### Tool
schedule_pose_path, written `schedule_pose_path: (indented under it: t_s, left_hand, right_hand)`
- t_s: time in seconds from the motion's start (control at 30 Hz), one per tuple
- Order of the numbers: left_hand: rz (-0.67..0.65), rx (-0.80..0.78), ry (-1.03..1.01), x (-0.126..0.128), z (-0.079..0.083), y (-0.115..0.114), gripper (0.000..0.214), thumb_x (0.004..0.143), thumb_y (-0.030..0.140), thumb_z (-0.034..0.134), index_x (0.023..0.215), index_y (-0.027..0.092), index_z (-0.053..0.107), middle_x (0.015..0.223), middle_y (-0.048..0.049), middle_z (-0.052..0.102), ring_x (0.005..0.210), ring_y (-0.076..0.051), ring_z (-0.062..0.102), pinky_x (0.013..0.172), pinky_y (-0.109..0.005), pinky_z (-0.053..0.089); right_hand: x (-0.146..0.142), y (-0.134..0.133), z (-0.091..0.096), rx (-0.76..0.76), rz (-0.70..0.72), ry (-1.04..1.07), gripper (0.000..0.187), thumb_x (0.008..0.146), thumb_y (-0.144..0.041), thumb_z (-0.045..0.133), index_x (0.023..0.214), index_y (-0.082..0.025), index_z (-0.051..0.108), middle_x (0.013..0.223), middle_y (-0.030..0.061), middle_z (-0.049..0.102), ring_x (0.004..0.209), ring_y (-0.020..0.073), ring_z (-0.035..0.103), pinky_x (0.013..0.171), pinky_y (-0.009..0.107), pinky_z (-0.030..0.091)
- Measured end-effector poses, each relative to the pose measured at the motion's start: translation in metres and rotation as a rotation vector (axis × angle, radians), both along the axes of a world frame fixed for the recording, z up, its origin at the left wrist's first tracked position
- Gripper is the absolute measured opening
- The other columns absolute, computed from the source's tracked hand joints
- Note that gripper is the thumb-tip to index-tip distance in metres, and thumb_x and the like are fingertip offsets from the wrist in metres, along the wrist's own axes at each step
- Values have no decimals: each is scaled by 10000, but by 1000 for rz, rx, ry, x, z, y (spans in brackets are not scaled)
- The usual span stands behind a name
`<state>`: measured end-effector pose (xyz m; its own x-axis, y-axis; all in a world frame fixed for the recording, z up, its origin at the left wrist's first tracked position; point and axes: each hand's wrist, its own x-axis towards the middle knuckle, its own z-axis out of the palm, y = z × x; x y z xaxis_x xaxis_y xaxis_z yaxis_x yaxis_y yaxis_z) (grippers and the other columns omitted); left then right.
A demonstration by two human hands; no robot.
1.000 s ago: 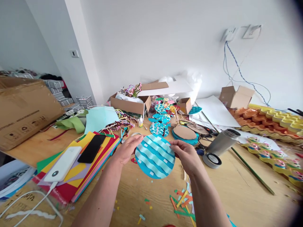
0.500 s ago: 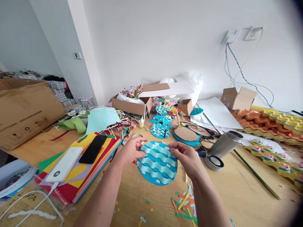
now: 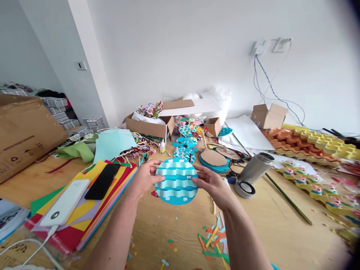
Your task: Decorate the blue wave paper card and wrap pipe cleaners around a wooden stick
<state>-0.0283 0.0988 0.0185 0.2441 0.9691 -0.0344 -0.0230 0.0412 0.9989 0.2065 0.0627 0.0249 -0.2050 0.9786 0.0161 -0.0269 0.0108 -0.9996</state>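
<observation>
Between my hands, above the table, is a round blue disc [image 3: 176,187] with wavy pale-blue strips across it and small white squares stuck on its face. My left hand [image 3: 146,176] pinches its left edge, thumb on the front. At the right edge my right hand [image 3: 212,183] grips it the same way, thumb in front and fingers behind. Just beyond it lies a similar decorated blue disc [image 3: 185,153], partly hidden by the held one. A stack of plain blue discs topped by a brown cardboard one [image 3: 214,158] lies behind my right hand.
Coloured paper sheets [image 3: 70,228] carry a black phone [image 3: 102,182] and a white power bank [image 3: 66,202] at left. A steel flask [image 3: 257,167] and its lid [image 3: 244,189] stand at right, near a green stick [image 3: 289,198]. Paper scraps [image 3: 215,240] lie in front; a glue bottle [image 3: 162,146] stands behind.
The disc has tipped flatter, turned slightly and come up a little in the view, still held in both hands. The whole scene has shifted left as the camera turned right.
</observation>
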Motion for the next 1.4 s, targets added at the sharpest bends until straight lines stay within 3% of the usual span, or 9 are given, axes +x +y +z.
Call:
schedule_pose_path:
  t_s: [0.33, 0.67, 0.87, 1.2, 1.4]
  left_hand:
    - [-43, 1, 49, 4, 7, -4, 571, 571, 188, 764, 1097, 131, 550, 780, -23, 677, 765, -189, 643, 710, -305, 492]
    - [-37, -8, -12, 3, 9, -6, 572, 613, 187, 736, 1144, 114, 538, 800, -56, 705, 771, -198, 655, 718, -310, 485]
    - [-90, -60, -187, -1, 11, -6, 504, 673, 190, 696, 1156, 124, 568, 835, -82, 709, 692, -167, 638, 629, -272, 481]
    - [-276, -194, -535, -1, 2, -3, 279, 773, 209, 659, 1046, 152, 658, 906, -68, 689, 754, -159, 637, 655, -261, 500]
    - [-474, -333, -768, 10, -15, -2, 406, 820, 402, 590, 1128, 140, 631, 1012, -124, 695, 990, -269, 620, 845, -368, 453]
  right_hand:
    - [-9, 4, -5, -61, -69, 18, 400, 619, -292, 740, 978, -154, 631, 825, 47, 714, 776, 212, 649, 711, 319, 493]
    - [-9, 6, -5, -22, -130, -9, 308, 617, -299, 702, 882, -149, 655, 761, 40, 707, 716, 197, 638, 652, 283, 469]
    - [-6, 7, -8, -50, -183, 61, 318, 632, -291, 713, 916, -166, 639, 782, 31, 710, 720, 188, 632, 639, 262, 455]
    - [-3, 5, -8, -92, -116, 246, 295, 656, -257, 743, 920, -167, 647, 750, 9, 681, 616, 132, 571, 606, 249, 439]
    - [-9, 6, -8, -126, -111, 294, 407, 639, -276, 770, 998, -171, 612, 723, -2, 665, 590, 128, 562, 609, 262, 445]
